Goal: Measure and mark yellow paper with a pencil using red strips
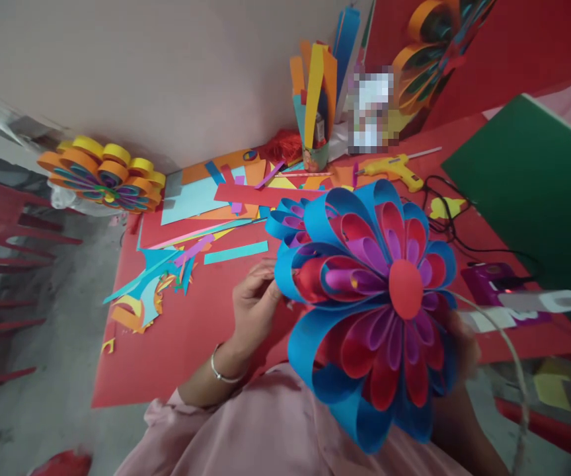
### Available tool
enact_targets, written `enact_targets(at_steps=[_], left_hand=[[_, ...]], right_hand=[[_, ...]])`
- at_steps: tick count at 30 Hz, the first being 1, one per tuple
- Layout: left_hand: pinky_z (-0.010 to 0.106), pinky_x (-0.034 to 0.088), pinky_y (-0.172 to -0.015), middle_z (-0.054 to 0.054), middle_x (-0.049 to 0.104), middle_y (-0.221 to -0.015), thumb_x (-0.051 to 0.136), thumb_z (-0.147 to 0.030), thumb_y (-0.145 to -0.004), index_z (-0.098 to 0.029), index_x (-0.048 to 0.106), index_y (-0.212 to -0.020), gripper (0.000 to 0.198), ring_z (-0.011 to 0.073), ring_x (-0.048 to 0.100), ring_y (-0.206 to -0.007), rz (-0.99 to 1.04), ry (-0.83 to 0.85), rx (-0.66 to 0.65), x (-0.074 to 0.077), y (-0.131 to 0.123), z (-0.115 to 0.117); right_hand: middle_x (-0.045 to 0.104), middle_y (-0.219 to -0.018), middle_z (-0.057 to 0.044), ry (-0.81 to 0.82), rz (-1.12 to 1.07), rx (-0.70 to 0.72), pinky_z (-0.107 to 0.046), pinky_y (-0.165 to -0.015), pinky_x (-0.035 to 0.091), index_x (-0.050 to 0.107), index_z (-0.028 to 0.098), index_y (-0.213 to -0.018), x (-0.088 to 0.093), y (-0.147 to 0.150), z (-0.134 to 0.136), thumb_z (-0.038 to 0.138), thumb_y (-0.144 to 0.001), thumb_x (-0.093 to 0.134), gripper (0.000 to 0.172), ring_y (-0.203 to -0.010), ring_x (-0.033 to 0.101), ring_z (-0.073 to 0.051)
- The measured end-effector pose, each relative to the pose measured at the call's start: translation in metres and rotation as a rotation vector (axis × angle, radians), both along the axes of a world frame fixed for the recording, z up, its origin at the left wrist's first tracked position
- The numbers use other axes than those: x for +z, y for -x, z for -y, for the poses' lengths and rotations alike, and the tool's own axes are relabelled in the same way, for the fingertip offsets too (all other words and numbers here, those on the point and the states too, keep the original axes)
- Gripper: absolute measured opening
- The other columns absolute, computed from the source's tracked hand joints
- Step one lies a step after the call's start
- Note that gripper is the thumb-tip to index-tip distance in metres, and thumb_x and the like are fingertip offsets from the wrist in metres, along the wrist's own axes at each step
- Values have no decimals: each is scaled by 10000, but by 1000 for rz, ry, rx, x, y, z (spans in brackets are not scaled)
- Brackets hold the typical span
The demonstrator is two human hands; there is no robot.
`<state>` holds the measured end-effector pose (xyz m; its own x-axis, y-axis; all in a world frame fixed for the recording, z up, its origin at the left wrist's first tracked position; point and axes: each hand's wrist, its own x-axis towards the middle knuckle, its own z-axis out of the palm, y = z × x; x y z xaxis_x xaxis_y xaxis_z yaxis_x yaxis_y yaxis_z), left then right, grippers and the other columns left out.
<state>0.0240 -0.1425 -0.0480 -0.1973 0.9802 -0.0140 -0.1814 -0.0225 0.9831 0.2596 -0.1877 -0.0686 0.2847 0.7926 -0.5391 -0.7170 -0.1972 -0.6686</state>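
An orange paper flower (102, 175) lies far left, and cut paper scraps (166, 277) litter the red table (191, 344). The left hand (253, 301) pinches a blue outer petal of the big blue-red-purple paper flower (375, 297), which is held up over the table's near edge. The bloom hides the right hand (464, 344), so I cannot tell its fingers; a yellow glue gun (394, 168) and a green sheet (538, 192) lie beyond.

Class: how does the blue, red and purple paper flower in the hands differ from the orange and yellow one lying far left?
The blue, red and purple looped-paper flower is held up tilted, left hand at its edge, right hand behind; the orange and yellow looped-paper flower lies flat, untouched. The first has blue outer loops and a red disc centre; the second, orange and yellow outer loops. Both are rings of curled paper strips.
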Motion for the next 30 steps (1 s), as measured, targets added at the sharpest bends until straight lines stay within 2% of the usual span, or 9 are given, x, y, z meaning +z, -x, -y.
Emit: enact_targets(at_steps=[2,6,10,12,14,17,22,26,30], left_hand=[[328,566,-698,46,756,-929,900,-391,-767,-253,809,-796,168,189,679,-749,68,26,14,1,-2,3],[351,582,-825,60,772,-910,938,-419,-711,-243,826,-788,222,232,716,-893,36,26,-2,4,-3,3],[315,547,-747,37,733,-753,890,-458,-772,-235,839,-832,236,185,661,-736,-10,69,-45,4,-6,2],[295,521,-679,31,709,-701,871,-482,-786,-227,834,-815,260,164,622,-663,-42,75,-57,4,-9,3],[283,496,-621,27,687,-661,860,-500,-789,-213,807,-736,296,151,592,-609,-84,81,-78,7,-10,4],[263,431,-524,5,623,-571,853,-511,-786,-201,757,-660,348,122,519,-517,-83,145,-127,13,-11,2],[233,334,-440,-21,558,-527,897,-529,-713,-186,778,-749,365,80,414,-448,28,279,-174,8,-5,-3],[241,471,-554,3,656,-645,895,-488,-725,-176,793,-855,353,107,546,-550,22,278,-289,-5,-2,-3],[275,535,-657,25,710,-752,909,-454,-706,-165,780,-932,388,140,617,-655,-30,310,-420,-5,-12,2]], right_hand=[[813,-939,44,4,-15,8,-483,-804,670,753,370,-888,8,5,-7,508,-710,774,226,-781,783,-289],[810,-972,30,-60,-6,-1,-437,-797,662,762,363,-968,18,11,-17,523,-739,785,281,-810,780,-268],[770,-770,24,-139,-57,121,-360,-548,610,764,320,-1009,25,15,-24,557,-783,759,328,-558,704,-224],[755,-759,34,-152,-58,135,-316,-490,575,756,316,-1006,27,17,-29,561,-811,751,313,-562,699,-205],[764,-828,42,-169,-29,91,-299,-608,620,744,320,-1024,27,19,-33,525,-848,738,269,-759,763,-203],[776,-911,39,-180,-23,72,-354,-831,648,731,323,-1019,24,22,-38,487,-855,728,232,-1018,764,-220],[777,-918,32,-208,-59,136,-324,-709,658,731,286,-1027,22,26,-41,464,-831,761,266,-842,767,-196],[781,-973,14,-352,-2,85,-334,-839,662,712,272,-1003,21,32,-44,454,-836,798,262,-995,765,-201],[775,-1020,-10,-482,219,94,-426,-997,622,688,312,-1049,17,41,-48,529,-909,723,261,-1141,734,-248]])
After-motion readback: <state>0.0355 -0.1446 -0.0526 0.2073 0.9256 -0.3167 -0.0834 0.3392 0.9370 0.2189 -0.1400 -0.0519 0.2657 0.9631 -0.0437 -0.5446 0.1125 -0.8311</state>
